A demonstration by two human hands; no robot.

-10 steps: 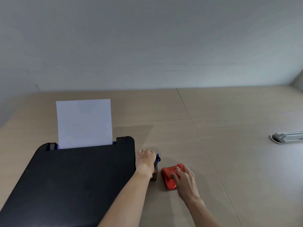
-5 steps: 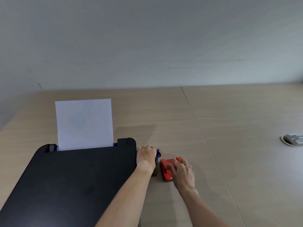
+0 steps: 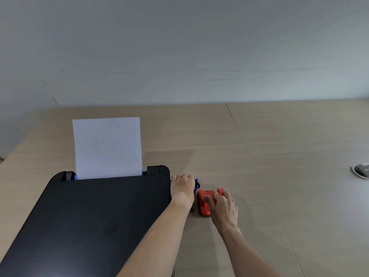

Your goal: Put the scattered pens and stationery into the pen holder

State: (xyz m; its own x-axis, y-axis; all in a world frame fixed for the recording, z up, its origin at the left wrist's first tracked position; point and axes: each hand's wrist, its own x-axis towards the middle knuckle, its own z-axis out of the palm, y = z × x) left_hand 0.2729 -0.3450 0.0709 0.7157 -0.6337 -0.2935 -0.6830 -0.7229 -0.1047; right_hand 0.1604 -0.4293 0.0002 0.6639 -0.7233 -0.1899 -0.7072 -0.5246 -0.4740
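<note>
Far left: a black printer occupies the near-left of the wooden desk, with 1 white sheet of paper standing upright in its rear feed.

Just right of the printer's far corner: the left hand is curled closed, knuckles up, over a dark object judged to be the pen holder. Only a narrow dark edge and a blue tip, probably a pen end, show past the knuckles. Whether the fingers grip the holder or a pen inside it cannot be told; the hand hides the contact.

Next right, just beside the holder: a red stationery item, possibly a small stapler or punch, lies flat on the desk. The right hand rests on its right side, fingers spread and bent over its top, thumb toward its near face. It looks like a grasp forming, not a lift; the item is on the surface.

Far right edge: a grey object, partly cut off, well apart from both hands; its type cannot be told.

Progress: at least 1 pen appears housed. The red item is not yet in. No other loose pens are visible.
</note>
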